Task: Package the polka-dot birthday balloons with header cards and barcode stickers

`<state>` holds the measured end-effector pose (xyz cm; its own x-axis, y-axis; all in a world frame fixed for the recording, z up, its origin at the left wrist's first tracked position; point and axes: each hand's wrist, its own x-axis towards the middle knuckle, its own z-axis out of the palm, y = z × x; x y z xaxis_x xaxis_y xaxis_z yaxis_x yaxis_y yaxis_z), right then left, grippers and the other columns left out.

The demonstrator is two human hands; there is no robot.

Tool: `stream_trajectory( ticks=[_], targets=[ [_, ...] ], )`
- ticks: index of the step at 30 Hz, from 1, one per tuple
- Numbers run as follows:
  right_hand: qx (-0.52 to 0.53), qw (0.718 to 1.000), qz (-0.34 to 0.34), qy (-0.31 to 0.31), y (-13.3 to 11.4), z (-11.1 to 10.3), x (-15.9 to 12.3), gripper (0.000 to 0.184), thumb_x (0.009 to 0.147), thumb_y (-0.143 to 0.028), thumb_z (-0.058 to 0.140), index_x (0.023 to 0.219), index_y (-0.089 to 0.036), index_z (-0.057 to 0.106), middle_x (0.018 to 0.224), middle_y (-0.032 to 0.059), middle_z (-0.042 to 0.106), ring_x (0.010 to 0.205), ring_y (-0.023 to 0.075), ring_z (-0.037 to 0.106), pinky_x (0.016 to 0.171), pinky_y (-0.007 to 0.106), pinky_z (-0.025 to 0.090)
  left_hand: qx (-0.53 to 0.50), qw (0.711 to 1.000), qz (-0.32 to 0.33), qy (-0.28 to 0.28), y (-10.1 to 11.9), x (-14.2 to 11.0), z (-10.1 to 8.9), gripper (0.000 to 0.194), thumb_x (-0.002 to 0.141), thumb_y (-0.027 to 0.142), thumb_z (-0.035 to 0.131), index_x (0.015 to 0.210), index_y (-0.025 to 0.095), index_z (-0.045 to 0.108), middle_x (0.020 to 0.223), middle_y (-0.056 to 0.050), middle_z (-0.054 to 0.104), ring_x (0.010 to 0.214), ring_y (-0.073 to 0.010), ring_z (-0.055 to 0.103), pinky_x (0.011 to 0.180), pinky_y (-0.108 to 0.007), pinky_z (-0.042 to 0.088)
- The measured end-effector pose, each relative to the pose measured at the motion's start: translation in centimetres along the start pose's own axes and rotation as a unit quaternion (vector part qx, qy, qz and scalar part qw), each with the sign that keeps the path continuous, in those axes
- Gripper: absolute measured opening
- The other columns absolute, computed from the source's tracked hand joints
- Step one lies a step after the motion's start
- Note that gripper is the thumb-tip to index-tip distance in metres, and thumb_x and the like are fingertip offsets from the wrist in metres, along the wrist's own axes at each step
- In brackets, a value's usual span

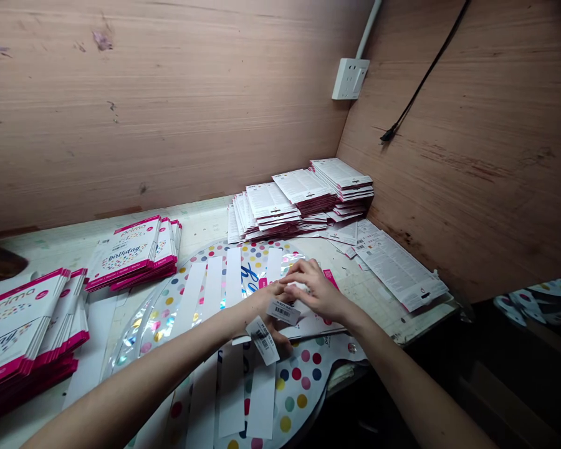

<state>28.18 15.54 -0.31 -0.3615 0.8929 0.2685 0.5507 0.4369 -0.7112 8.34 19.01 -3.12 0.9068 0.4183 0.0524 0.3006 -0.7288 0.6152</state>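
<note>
Near the middle of the table, my left hand [272, 305] is closed at the left edge of a white-and-pink card packet [308, 325], its fingers partly hidden. Two barcode labels hang from it: one label [284, 312] on the back of the hand, another label [262, 340] by the wrist. My right hand [318, 292] reaches over it with bent fingers, closed around a small white piece that I cannot make out. Beneath both hands lies a dotted foil balloon [302, 390], flat, with several white paper strips [231, 390] across it.
Stacked "prima birthday" packets [126, 249] and more packets [19, 324] stand at left. Piles of white packets [268, 206] line the back, with loose packets [399, 268] at the right edge. A socket [350, 79] and a hanging cable [423, 81] are on the wooden walls.
</note>
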Motion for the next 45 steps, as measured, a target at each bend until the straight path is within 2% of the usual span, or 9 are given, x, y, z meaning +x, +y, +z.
stream_trajectory(
  ticks=[3, 7, 12, 15, 18, 25, 35, 40, 45],
  targets=[
    [-0.017, 0.997, -0.045, -0.065, -2.1, 0.0, 0.3, 0.019, 0.086, -0.022, 0.064, 0.103, -0.028, 0.07, 0.099, 0.005, 0.058, 0.1, 0.0237, 0.046, 0.092, 0.043, 0.041, -0.02, 1.0, 0.007, 0.009, 0.8, -0.1, -0.5, 0.067, 0.058, 0.057, 0.081, 0.115, 0.025, 0.067, 0.13, -0.008, 0.057, 0.109, -0.0328, 0.059, 0.092, -0.042, 0.051],
    [0.007, 0.998, -0.056, -0.029, -3.3, 0.8, -0.5, 0.007, 0.085, -0.019, 0.065, 0.089, -0.024, 0.068, 0.093, 0.0045, 0.061, 0.096, 0.0233, 0.048, 0.088, 0.042, 0.043, -0.03, 0.999, 0.012, 0.019, 1.2, 0.1, -0.7, 0.07, 0.057, 0.053, 0.083, 0.118, 0.024, 0.064, 0.133, -0.008, 0.053, 0.111, -0.0314, 0.057, 0.09, -0.04, 0.052],
    [0.111, 0.99, -0.082, 0.009, -4.8, 0.0, -3.2, 0.01, 0.088, -0.025, 0.061, 0.081, -0.024, 0.067, 0.086, 0.0042, 0.063, 0.09, 0.0212, 0.053, 0.086, 0.04, 0.045, 0.035, 0.999, 0.03, -0.012, 0.4, 0.2, 0.1, 0.062, 0.059, 0.05, 0.084, 0.113, 0.024, 0.067, 0.128, -0.008, 0.059, 0.129, -0.0365, 0.046, 0.115, -0.048, 0.029],
    [0.235, 0.969, 0.037, 0.065, -3.3, -0.9, -3.7, 0.013, 0.087, -0.035, 0.063, 0.083, -0.023, 0.063, 0.084, 0.0029, 0.062, 0.082, 0.0185, 0.057, 0.079, 0.036, 0.048, 0.025, 1.0, 0.001, -0.014, -0.2, 0.1, 0.3, 0.091, 0.049, 0.056, 0.086, 0.126, 0.019, 0.057, 0.139, -0.016, 0.052, 0.137, -0.0406, 0.037, 0.115, -0.053, 0.028],
    [0.274, 0.938, 0.172, 0.123, 0.2, -0.6, -2.6, 0.026, 0.078, -0.044, 0.069, 0.085, -0.021, 0.059, 0.079, 0.0009, 0.06, 0.072, 0.0157, 0.056, 0.068, 0.03, 0.048, 0.024, 0.999, -0.014, -0.021, -0.4, 0.0, 0.3, 0.096, 0.046, 0.062, 0.085, 0.125, 0.015, 0.056, 0.143, -0.021, 0.046, 0.139, -0.0426, 0.034, 0.113, -0.055, 0.03],
    [0.198, 0.957, 0.182, 0.106, 5.4, 2.0, -0.5, 0.028, 0.071, -0.045, 0.068, 0.079, -0.02, 0.058, 0.078, 0.0006, 0.06, 0.072, 0.0158, 0.056, 0.071, 0.031, 0.049, 0.023, 1.0, 0.006, 0.016, -0.5, -0.2, 0.4, 0.086, 0.049, 0.064, 0.084, 0.118, 0.022, 0.057, 0.134, -0.014, 0.046, 0.123, -0.0372, 0.051, 0.101, -0.046, 0.046],
    [-0.011, 0.978, 0.183, 0.095, 5.0, 2.6, -0.9, 0.012, 0.077, -0.03, 0.064, 0.087, -0.024, 0.062, 0.083, 0.0013, 0.06, 0.092, 0.0218, 0.054, 0.085, 0.036, 0.044, 0.037, 0.999, -0.02, 0.016, -0.2, -0.5, 0.5, 0.086, 0.052, 0.064, 0.083, 0.121, 0.023, 0.055, 0.129, -0.014, 0.038, 0.103, -0.0313, 0.059, 0.091, -0.045, 0.052],
    [-0.11, 0.961, 0.22, 0.128, 5.7, 2.6, -0.2, 0.049, 0.072, -0.038, 0.072, 0.114, -0.024, 0.053, 0.107, 0.0078, 0.053, 0.101, 0.0266, 0.052, 0.09, 0.041, 0.042, 0.043, 0.999, -0.026, 0.01, -0.2, -0.5, 0.5, 0.087, 0.05, 0.065, 0.083, 0.12, 0.021, 0.056, 0.128, -0.015, 0.038, 0.105, -0.0323, 0.058, 0.092, -0.046, 0.051],
    [-0.185, 0.948, 0.225, 0.127, 6.0, 2.7, 0.4, 0.046, 0.079, -0.043, 0.064, 0.117, -0.022, 0.047, 0.115, 0.0106, 0.05, 0.111, 0.0309, 0.047, 0.09, 0.043, 0.04, 0.053, 0.998, -0.027, 0.016, -0.2, -0.4, 0.6, 0.09, 0.046, 0.067, 0.084, 0.119, 0.021, 0.056, 0.127, -0.015, 0.039, 0.111, -0.0347, 0.054, 0.091, -0.047, 0.052]
  ],
)
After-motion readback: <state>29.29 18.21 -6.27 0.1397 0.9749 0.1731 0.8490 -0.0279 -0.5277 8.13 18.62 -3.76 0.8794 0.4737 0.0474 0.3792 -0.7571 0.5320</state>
